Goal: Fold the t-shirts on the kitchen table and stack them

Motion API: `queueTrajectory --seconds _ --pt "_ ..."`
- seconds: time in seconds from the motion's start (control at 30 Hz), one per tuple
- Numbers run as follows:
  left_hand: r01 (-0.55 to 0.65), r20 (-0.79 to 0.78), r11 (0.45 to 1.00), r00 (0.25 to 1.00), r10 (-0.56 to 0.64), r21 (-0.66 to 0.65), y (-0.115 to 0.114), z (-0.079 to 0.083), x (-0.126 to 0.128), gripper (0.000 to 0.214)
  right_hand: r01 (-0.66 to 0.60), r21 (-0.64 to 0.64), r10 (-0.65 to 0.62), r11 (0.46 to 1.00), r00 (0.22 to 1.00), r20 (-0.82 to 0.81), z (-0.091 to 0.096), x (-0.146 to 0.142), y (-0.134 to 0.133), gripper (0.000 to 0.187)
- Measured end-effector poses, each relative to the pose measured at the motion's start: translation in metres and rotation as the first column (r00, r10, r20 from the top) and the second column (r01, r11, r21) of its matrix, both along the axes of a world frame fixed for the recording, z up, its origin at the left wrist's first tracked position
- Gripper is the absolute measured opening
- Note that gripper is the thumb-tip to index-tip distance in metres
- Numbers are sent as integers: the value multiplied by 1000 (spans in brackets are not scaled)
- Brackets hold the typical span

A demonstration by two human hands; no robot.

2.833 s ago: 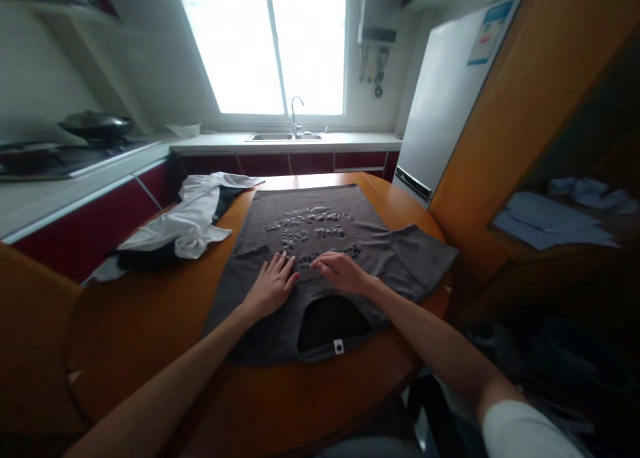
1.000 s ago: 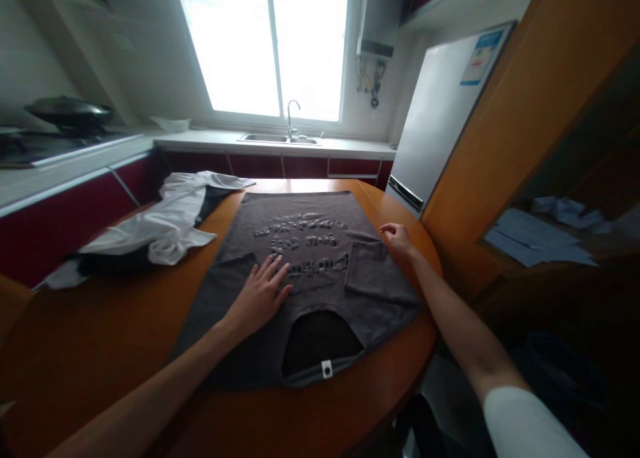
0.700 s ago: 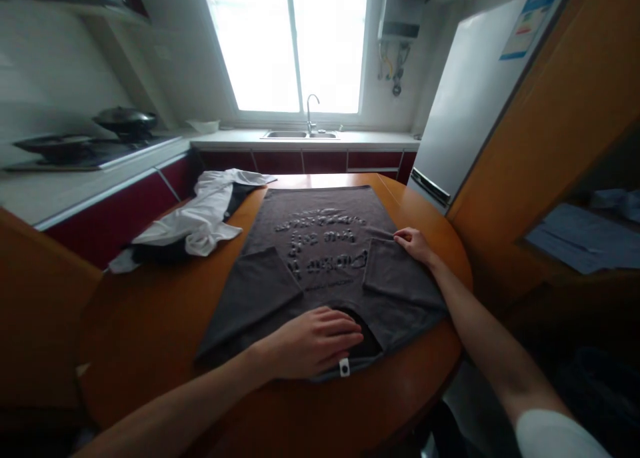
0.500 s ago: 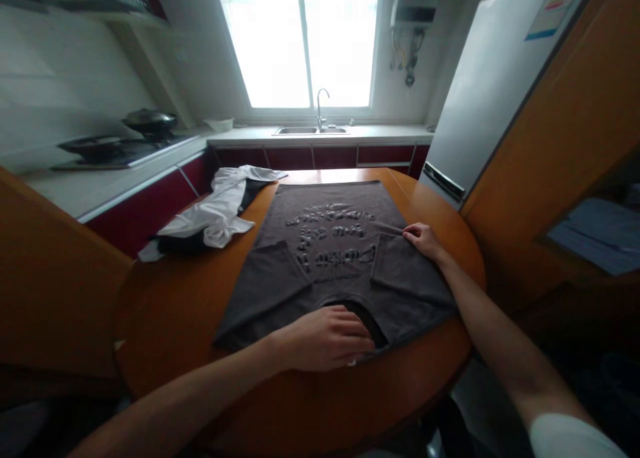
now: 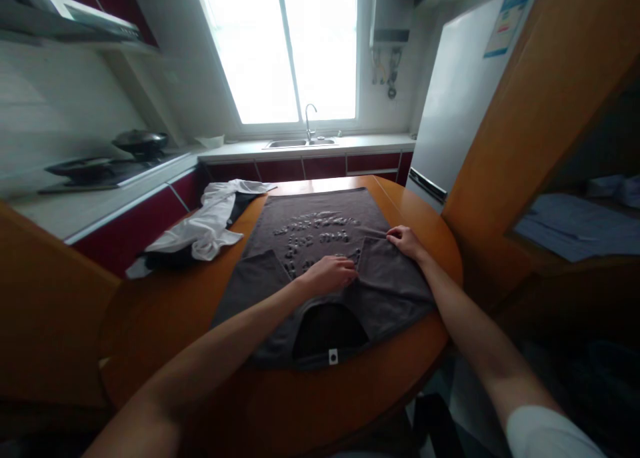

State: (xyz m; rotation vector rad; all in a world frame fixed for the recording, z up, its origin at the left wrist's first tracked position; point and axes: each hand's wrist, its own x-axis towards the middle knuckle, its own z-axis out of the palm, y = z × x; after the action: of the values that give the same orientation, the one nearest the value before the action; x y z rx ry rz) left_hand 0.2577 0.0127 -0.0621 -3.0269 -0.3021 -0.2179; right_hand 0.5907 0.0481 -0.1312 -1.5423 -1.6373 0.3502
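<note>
A dark grey T-shirt [image 5: 310, 205] lies spread on the round wooden table [image 5: 165, 338], its neck opening nearest me and raised dark lettering across its chest. Both sleeves are laid inward over the body. My left hand [image 5: 330, 276] reaches across the chest above the collar, fingers curled down at the inner edge of the right sleeve, covering part of the lettering. At the shirt's right side, my right hand [image 5: 406, 241] pinches the cloth by the sleeve. A small white label [image 5: 333, 357] shows inside the collar.
White and black clothes [image 5: 205, 228] lie heaped at the table's left back. Beyond are a counter with a sink [image 5: 300, 143], a stove with pans [image 5: 140, 143] at left and a fridge [image 5: 450, 91] at right. Folded light cloth [image 5: 580, 225] rests on a shelf at right.
My left hand has moved forward from the collar to the right sleeve's inner edge, uncovering the neck opening and label. My right hand stays at the shirt's right side. The view has shifted slightly.
</note>
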Motion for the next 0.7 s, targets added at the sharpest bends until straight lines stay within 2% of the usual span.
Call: queueTrajectory --seconds 0.1,0.2,0.3,0.37,0.4,0.47,0.57,0.63,0.7 --pt "11 17 997 1000 -12 79 1 5 2 23 -2 10 2 1000 1000 10 -1 0 2 14" --pt "2 98 998 995 -8 58 5 15 -1 27 -5 10 5 1000 1000 28 -1 1 2 13" --pt "63 47 991 997 -57 -121 13 21 -7 26 -9 5 9 1000 1000 28 1 1 1 13" --pt "43 -25 964 998 -51 -264 23 22 -6 25 -4 4 4 1000 1000 15 3 0 0 12" --pt "-14 -29 949 1000 5 -314 29 21 -3 26 -2 4 2 1000 1000 10 3 0 0 12" --pt "-196 30 906 974 223 -375 46 17 10 29 -1 5 1 1000 1000 10 3 -1 0 11" --pt "-428 115 795 847 519 -431 72 8 42 33 -2 11 2 1000 1000 27 2 -1 0 11" --pt "-497 115 746 793 598 -443 87 1 67 32 -2 12 1 1000 999 41 2 0 1 11" --pt "-522 100 725 777 621 -450 98 -5 88 30 6 13 -6 1000 999 47 1 1 1 11"
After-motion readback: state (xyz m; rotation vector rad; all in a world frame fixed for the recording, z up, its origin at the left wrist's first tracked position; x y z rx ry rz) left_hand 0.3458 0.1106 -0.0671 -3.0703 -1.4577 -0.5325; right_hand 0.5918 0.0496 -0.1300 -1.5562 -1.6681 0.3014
